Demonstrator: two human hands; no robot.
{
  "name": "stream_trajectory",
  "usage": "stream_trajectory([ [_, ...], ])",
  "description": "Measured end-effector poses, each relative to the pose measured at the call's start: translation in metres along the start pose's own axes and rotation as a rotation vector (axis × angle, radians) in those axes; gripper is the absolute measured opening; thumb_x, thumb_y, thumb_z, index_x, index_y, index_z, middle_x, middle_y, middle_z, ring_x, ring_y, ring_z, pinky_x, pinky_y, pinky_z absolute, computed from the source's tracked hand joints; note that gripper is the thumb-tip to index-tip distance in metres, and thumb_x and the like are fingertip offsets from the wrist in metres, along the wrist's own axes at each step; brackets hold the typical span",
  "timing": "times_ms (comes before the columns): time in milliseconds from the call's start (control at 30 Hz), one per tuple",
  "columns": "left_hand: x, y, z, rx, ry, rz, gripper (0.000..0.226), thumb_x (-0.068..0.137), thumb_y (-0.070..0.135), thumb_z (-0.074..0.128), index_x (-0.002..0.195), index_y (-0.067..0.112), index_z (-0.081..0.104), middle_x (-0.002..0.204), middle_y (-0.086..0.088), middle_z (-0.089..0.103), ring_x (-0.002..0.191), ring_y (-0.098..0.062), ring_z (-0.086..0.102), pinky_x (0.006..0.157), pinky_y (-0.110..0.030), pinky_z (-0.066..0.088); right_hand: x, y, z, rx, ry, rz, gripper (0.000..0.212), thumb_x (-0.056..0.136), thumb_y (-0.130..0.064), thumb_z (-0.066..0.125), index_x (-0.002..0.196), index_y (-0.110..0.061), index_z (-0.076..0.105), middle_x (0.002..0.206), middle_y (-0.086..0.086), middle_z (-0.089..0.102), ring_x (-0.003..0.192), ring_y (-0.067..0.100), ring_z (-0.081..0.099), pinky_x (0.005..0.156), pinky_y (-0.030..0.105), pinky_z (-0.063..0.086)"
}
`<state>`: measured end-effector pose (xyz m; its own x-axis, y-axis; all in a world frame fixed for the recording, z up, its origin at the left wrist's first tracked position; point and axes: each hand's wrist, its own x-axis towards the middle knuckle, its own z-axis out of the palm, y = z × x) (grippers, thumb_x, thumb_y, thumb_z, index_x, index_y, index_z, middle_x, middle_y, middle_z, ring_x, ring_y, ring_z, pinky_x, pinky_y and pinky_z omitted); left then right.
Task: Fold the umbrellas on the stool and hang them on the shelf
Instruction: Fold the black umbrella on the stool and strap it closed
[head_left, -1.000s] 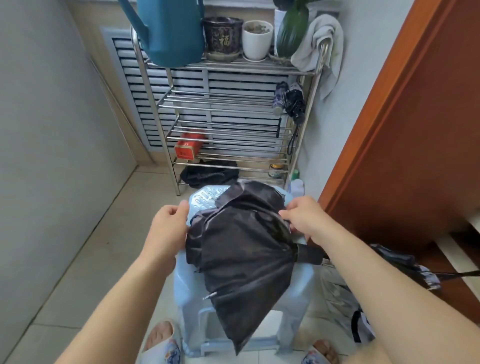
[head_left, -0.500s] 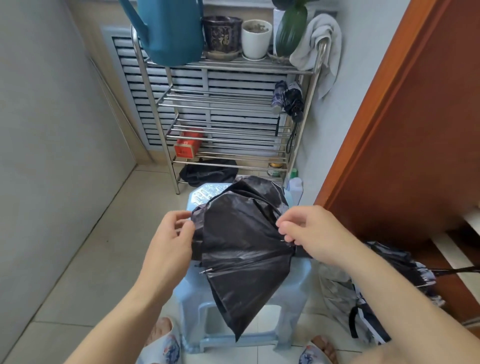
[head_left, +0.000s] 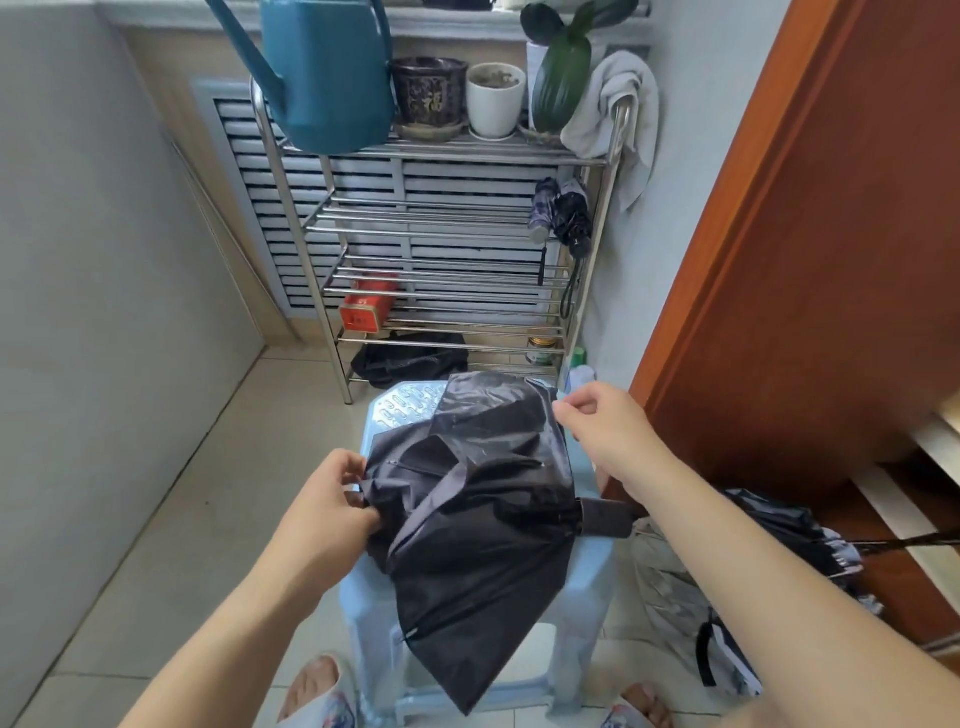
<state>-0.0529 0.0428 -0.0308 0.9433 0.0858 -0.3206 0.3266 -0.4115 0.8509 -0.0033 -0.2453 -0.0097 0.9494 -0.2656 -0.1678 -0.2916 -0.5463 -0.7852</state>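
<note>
The black umbrella (head_left: 478, 514) lies slack across the stool (head_left: 410, 410), handle (head_left: 605, 517) pointing right. The left hand (head_left: 322, 509) pinches its cloth edge; the right hand (head_left: 602, 431) seems to pinch the far corner. Light, limp, slippery fabric over thin ribs: gather by the rib tips, then grip the handle.

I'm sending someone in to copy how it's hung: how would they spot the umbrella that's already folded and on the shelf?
Find the steel shelf against the louvred wall, with a teal watering can on top. At its right post, under the draped grey towel, hangs the folded umbrella. It alone is rolled into a compact dark bundle, unlike the loose black umbrella on the stool.
</note>
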Motion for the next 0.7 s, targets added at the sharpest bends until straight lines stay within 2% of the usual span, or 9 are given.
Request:
stream_trajectory([
  [67,0.000,0.001,0.001,0.032,0.005,0.005,0.036,0.083,-0.015,0.061,0.098,0.017,0.058,0.084,-0.008,0.076,0.086,-0.036,0.072,0.075,-0.039,0.053,0.004,-0.002,0.007,0.133,-0.048,0.061,0.026,0.094,-0.051,0.064,0.105,-0.028,0.065,0.108,-0.005,0.068,0.102,0.018,0.066,0.098,0.046,0.054],
  [133,0.001,0.004,0.001,0.047,0.012,0.008,0.037,0.082,-0.016,0.060,0.097,0.018,0.058,0.081,-0.007,0.075,0.079,-0.032,0.071,0.073,-0.038,0.052,0.007,-0.005,0.009,0.161,-0.006,0.060,0.036,0.094,-0.058,0.061,0.108,-0.026,0.067,0.113,-0.006,0.069,0.105,0.018,0.065,0.099,0.045,0.053],
  [233,0.001,0.006,0.000,0.059,0.002,0.003,0.037,0.082,-0.015,0.060,0.096,0.018,0.058,0.079,-0.007,0.075,0.076,-0.027,0.069,0.075,-0.040,0.054,0.011,-0.009,0.007,0.129,0.039,0.050,0.042,0.093,-0.054,0.063,0.125,-0.026,0.064,0.121,-0.004,0.067,0.110,0.023,0.066,0.099,0.045,0.054],
  [300,0.000,0.005,-0.001,0.071,-0.008,0.007,0.036,0.082,-0.014,0.064,0.095,0.020,0.058,0.080,-0.006,0.076,0.079,-0.029,0.071,0.078,-0.044,0.057,0.009,-0.011,0.007,-0.001,-0.049,0.070,0.052,0.095,-0.051,0.062,0.139,-0.026,0.055,0.131,-0.003,0.062,0.118,0.024,0.063,0.100,0.042,0.052],
  [367,0.000,0.005,-0.002,0.068,-0.014,0.010,0.035,0.083,-0.012,0.067,0.094,0.019,0.058,0.080,-0.005,0.076,0.077,-0.027,0.071,0.080,-0.045,0.057,0.007,-0.009,0.011,-0.071,-0.108,0.063,0.051,0.097,-0.043,0.064,0.143,-0.024,0.053,0.127,-0.001,0.064,0.116,0.022,0.062,0.100,0.037,0.049],
  [467,0.002,0.004,-0.002,0.057,-0.013,0.008,0.035,0.083,-0.014,0.066,0.096,0.018,0.059,0.076,-0.004,0.076,0.070,-0.021,0.068,0.079,-0.043,0.055,0.007,-0.010,0.013,0.187,-0.078,-0.009,0.042,0.096,-0.014,0.068,0.136,-0.021,0.060,0.118,0.001,0.066,0.106,0.018,0.064,0.098,0.034,0.050],
  [533,0.002,0.005,-0.002,0.059,-0.021,0.006,0.034,0.083,-0.014,0.065,0.096,0.017,0.059,0.073,-0.003,0.075,0.066,-0.018,0.066,0.076,-0.040,0.053,0.007,-0.012,0.007,0.473,-0.030,0.008,0.039,0.092,0.002,0.065,0.126,-0.018,0.067,0.121,0.005,0.067,0.110,0.024,0.067,0.103,0.041,0.053],
  [633,0.003,0.005,-0.003,0.070,-0.033,0.005,0.032,0.084,-0.011,0.069,0.095,0.017,0.058,0.071,-0.003,0.073,0.062,-0.015,0.064,0.071,-0.036,0.050,0.000,-0.014,-0.006,0.932,-0.119,0.110,0.036,0.091,0.008,0.061,0.122,-0.011,0.067,0.120,0.016,0.072,0.109,0.032,0.071,0.102,0.046,0.054],
  [700,0.004,0.006,-0.004,0.079,-0.037,0.000,0.032,0.084,-0.009,0.071,0.096,0.018,0.058,0.074,-0.006,0.074,0.067,-0.018,0.066,0.072,-0.038,0.052,-0.007,-0.013,-0.013,0.934,-0.120,0.116,0.029,0.093,0.002,0.064,0.120,-0.009,0.067,0.117,0.016,0.074,0.103,0.029,0.073,0.097,0.043,0.057],
])
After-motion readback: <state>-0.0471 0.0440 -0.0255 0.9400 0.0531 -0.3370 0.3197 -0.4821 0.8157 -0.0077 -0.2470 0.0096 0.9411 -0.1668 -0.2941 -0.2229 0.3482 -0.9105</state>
